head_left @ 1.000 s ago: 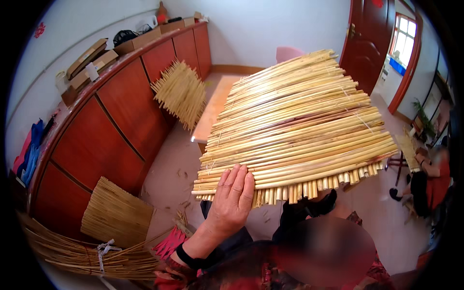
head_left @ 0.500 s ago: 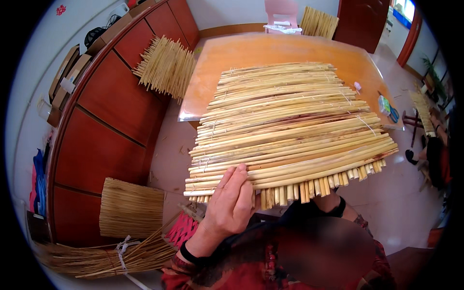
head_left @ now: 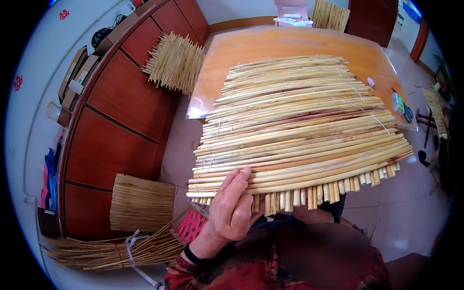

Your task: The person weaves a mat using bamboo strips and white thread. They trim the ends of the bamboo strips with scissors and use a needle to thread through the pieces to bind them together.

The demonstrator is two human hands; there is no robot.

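A mat of pale yellow reed stalks [head_left: 299, 135], tied with thin white strings, spreads before me over the orange tabletop [head_left: 256, 46]. Cut ends of more stalks, lying crosswise, show beneath its near edge. My left hand [head_left: 229, 208] grips that near edge at the left of centre, fingers on top and bent. My right hand [head_left: 307, 216] is low under the near edge, right of centre, its fingers hidden by the stalks. Scissors [head_left: 407, 115] and a small green-and-white packet [head_left: 398, 104] lie at the table's right side.
Red cabinets [head_left: 113, 125] line the left, with reed stacks [head_left: 176, 63], an upright mat [head_left: 142, 200] and a tied bundle [head_left: 96, 253] beside them. A pink chair [head_left: 292, 9] stands behind the table. Another person [head_left: 442, 162] sits at the far right by a wooden stool [head_left: 425, 121].
My view has tipped down, uncovering the tabletop behind the mat. The mat now sits lower against the table. My right forearm came into view under it; my left hand still holds the near edge.
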